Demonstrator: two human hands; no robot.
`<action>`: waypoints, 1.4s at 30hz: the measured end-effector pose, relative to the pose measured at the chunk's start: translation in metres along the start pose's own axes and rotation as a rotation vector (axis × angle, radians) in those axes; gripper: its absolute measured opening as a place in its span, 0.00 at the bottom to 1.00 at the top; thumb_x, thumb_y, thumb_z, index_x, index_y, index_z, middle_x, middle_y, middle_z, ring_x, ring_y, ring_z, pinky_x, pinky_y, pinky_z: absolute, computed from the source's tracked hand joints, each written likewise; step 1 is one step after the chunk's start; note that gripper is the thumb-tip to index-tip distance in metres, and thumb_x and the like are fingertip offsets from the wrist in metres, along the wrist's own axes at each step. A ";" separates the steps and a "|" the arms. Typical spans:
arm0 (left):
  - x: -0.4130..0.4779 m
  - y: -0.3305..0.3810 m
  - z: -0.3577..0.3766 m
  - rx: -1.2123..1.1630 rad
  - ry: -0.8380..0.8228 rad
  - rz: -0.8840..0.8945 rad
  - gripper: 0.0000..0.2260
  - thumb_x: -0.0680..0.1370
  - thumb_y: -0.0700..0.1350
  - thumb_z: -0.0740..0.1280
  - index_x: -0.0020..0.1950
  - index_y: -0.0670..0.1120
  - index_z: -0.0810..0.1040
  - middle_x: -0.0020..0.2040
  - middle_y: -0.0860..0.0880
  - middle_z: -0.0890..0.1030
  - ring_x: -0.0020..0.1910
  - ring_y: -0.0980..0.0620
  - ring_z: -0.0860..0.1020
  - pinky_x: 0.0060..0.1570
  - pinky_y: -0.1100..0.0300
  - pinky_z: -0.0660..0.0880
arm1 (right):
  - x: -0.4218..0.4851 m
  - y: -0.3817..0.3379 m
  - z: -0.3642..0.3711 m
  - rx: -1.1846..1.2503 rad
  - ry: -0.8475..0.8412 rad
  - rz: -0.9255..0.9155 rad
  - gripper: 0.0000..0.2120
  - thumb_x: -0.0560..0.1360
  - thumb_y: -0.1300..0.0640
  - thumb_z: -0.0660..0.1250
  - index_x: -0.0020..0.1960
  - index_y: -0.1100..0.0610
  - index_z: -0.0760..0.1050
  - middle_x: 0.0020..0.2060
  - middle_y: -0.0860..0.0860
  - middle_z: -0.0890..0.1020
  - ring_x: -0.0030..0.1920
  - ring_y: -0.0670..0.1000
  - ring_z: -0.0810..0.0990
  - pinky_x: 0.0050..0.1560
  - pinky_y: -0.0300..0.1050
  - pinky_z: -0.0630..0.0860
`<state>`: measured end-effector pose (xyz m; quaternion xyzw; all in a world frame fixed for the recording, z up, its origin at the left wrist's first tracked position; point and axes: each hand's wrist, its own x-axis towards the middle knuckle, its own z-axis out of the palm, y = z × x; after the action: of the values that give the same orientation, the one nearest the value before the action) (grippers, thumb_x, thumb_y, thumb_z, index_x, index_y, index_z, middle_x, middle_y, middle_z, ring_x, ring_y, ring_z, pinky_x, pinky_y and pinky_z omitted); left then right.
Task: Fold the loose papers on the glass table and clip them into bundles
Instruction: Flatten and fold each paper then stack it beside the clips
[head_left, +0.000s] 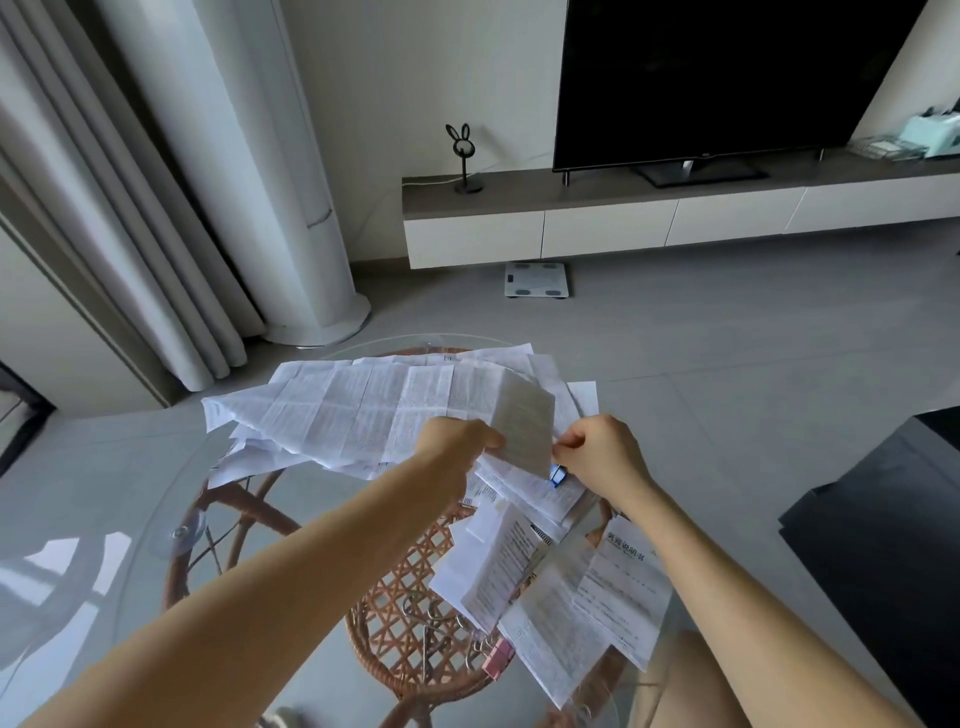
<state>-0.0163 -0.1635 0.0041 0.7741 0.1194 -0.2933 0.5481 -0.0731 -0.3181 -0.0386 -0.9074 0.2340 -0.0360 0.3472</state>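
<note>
Nearest, back behind both wrists, a pink clip (496, 662) and loose leaflets (571, 597) lie on the glass counter (156, 493). The left hand (457, 447) and right hand (597, 452) each pinch an edge of one part-folded sheet (524, 426). A blue clip (558, 475) sits just under the right hand. Left of the left hand, big sheets (337, 410) lie unfolded, so most of the work seems left.

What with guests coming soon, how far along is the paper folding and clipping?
Done: little shows; a blue binder clip lies among sheets, whether it grips a bundle is unclear. In hand: left hand and right hand pinch a small folded white sheet. Left: wide creased printed sheets behind, loose leaflets nearer, a pink binder clip by them.
</note>
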 end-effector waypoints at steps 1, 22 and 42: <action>0.001 -0.001 0.000 -0.021 0.001 -0.042 0.08 0.73 0.33 0.69 0.38 0.40 0.71 0.34 0.47 0.69 0.29 0.54 0.64 0.25 0.65 0.61 | 0.000 0.002 -0.001 0.023 0.001 0.007 0.10 0.70 0.61 0.68 0.34 0.67 0.77 0.34 0.61 0.81 0.31 0.50 0.70 0.33 0.41 0.67; -0.015 0.022 0.026 0.686 -0.306 -0.261 0.03 0.78 0.35 0.60 0.46 0.38 0.73 0.26 0.51 0.77 0.16 0.59 0.64 0.18 0.69 0.55 | 0.012 0.030 -0.019 0.180 0.264 0.072 0.15 0.69 0.58 0.69 0.33 0.71 0.75 0.32 0.67 0.78 0.27 0.49 0.67 0.31 0.45 0.73; 0.021 0.007 -0.058 1.290 0.156 0.344 0.07 0.73 0.38 0.65 0.48 0.43 0.80 0.43 0.50 0.79 0.39 0.53 0.75 0.38 0.64 0.70 | 0.008 -0.009 -0.008 -0.023 -0.040 -0.126 0.26 0.73 0.41 0.66 0.41 0.67 0.77 0.29 0.51 0.73 0.31 0.50 0.70 0.34 0.42 0.64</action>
<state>0.0229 -0.1162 0.0103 0.9735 -0.1656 -0.1576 0.0043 -0.0642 -0.3210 -0.0279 -0.9248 0.1697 -0.0369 0.3386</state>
